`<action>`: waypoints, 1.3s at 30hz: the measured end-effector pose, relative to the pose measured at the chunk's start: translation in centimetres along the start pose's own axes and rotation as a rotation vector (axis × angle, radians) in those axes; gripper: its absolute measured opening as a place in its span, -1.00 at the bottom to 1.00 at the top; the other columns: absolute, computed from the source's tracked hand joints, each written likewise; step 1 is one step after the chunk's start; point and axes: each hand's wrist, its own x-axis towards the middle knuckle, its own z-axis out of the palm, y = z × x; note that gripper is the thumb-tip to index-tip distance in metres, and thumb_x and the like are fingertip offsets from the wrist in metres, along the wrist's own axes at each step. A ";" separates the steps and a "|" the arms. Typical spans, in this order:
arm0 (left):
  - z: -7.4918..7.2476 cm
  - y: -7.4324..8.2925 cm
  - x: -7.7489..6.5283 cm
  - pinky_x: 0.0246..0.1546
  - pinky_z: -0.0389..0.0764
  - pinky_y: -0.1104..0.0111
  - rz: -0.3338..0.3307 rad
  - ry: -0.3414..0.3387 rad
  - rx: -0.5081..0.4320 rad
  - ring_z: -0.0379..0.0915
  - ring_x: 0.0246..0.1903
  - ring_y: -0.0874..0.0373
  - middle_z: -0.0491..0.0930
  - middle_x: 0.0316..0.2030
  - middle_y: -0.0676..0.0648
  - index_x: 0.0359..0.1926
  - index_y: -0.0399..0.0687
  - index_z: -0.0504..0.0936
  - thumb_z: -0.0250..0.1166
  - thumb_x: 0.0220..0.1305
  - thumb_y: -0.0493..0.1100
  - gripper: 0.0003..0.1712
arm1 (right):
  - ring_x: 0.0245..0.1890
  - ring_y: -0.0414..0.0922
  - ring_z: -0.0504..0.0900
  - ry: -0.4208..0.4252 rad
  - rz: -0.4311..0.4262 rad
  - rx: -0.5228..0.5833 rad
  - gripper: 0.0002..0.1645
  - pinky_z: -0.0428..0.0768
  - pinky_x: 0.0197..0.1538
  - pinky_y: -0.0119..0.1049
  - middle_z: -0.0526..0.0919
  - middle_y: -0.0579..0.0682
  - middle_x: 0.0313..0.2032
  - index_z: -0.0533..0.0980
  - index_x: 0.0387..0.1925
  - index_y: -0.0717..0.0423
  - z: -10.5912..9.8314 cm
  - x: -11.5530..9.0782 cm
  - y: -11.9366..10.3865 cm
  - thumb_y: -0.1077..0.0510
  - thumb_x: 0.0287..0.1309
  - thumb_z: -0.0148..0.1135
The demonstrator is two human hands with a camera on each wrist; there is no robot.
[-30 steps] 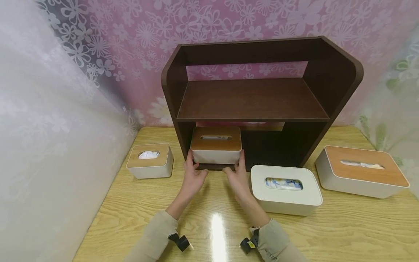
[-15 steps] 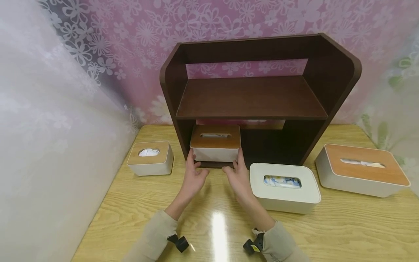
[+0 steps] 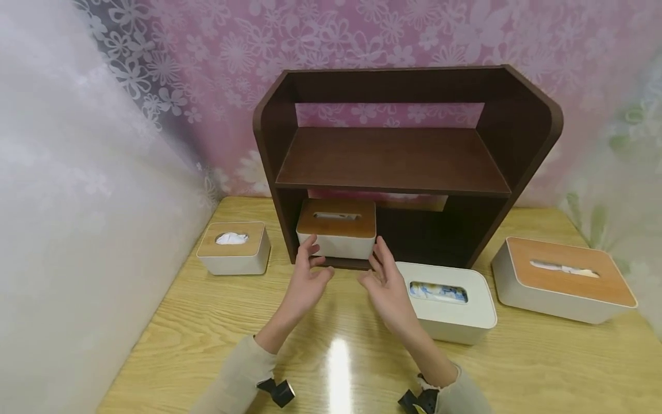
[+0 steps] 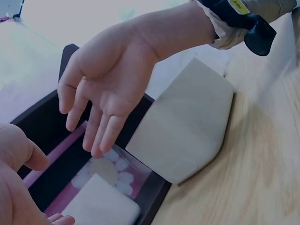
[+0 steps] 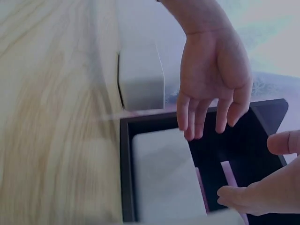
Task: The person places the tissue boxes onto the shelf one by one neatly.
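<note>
A tissue box (image 3: 336,247) with a white body and wooden lid sits at the left of the lower shelf compartment. My left hand (image 3: 305,284) is just in front, relaxed fingers overlapping the box's left front in the head view. At its right front corner, the right hand (image 3: 389,290) has its fingertips pointing up beside the box wall. Neither hand grips anything. Seen from the right wrist, the left hand (image 5: 213,70) hangs with loosely extended fingers, and the same tissue box (image 5: 164,173) stands inside the dark shelf. In the left wrist view, the right hand (image 4: 112,84) is likewise loosely spread.
The dark brown two-level shelf (image 3: 393,158) stands against a pink floral curtain (image 3: 331,34). A small wood-lidded tissue box (image 3: 233,264) is to its left. An all-white tissue box (image 3: 450,330) and a large wood-lidded one (image 3: 553,299) stand right on the wooden table (image 3: 207,333).
Both hands have come away from the tissue box's sides, the right one shifting right and toward the front. The box keeps its place on the shelf; the head view has tilted slightly.
</note>
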 end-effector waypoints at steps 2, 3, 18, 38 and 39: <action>0.1 0.4 0.0 0.18 0.42 -0.01 0.010 -0.010 -0.002 0.15 0.31 -0.26 0.02 0.42 -0.29 0.54 -0.06 -0.07 0.13 0.35 -0.30 -0.15 | 0.54 0.04 -0.03 -0.013 -0.019 -0.019 -0.05 0.16 0.45 0.00 -0.14 0.01 0.56 -0.22 0.59 -0.15 -0.7 -0.4 -0.1 0.22 0.40 0.06; 0.2 0.5 -0.1 0.18 0.42 0.00 0.015 -0.014 -0.003 0.15 0.31 -0.26 0.03 0.42 -0.29 0.54 -0.07 -0.06 0.13 0.35 -0.30 -0.16 | 0.54 0.05 -0.03 -0.017 -0.030 -0.032 -0.05 0.16 0.45 -0.01 -0.14 0.01 0.56 -0.22 0.59 -0.13 -1.0 -0.6 -0.2 0.21 0.40 0.07; 1.1 1.7 -1.3 0.19 0.36 0.06 0.010 -0.071 0.030 0.19 0.28 -0.17 0.18 0.36 -0.26 0.46 -0.11 0.11 0.16 0.35 -0.30 -0.28 | 0.51 0.21 -0.04 -0.251 -0.098 -0.395 -0.11 0.19 0.37 0.26 -0.09 0.03 0.56 -0.10 0.58 -0.11 -8.6 -2.0 -2.1 0.01 0.42 0.14; 3.9 -0.2 -2.1 0.31 0.28 -0.09 0.039 -0.362 0.261 0.07 0.39 -0.27 0.05 0.42 -0.26 0.54 -0.04 0.01 0.20 0.35 -0.11 -0.15 | 0.34 0.38 0.25 -0.267 0.021 -0.892 -0.04 0.37 0.19 0.31 0.24 0.40 0.39 0.11 0.48 0.28 -18.7 -1.7 -1.4 -0.23 0.33 0.18; 4.0 -0.4 -2.2 0.31 0.28 -0.09 0.037 -0.378 0.275 0.07 0.40 -0.27 0.04 0.42 -0.27 0.55 -0.02 -0.01 0.21 0.35 -0.09 -0.13 | 0.34 0.39 0.26 -0.265 0.033 -0.881 -0.04 0.37 0.19 0.32 0.23 0.42 0.39 0.10 0.48 0.30 -18.9 -1.7 -1.4 -0.23 0.35 0.15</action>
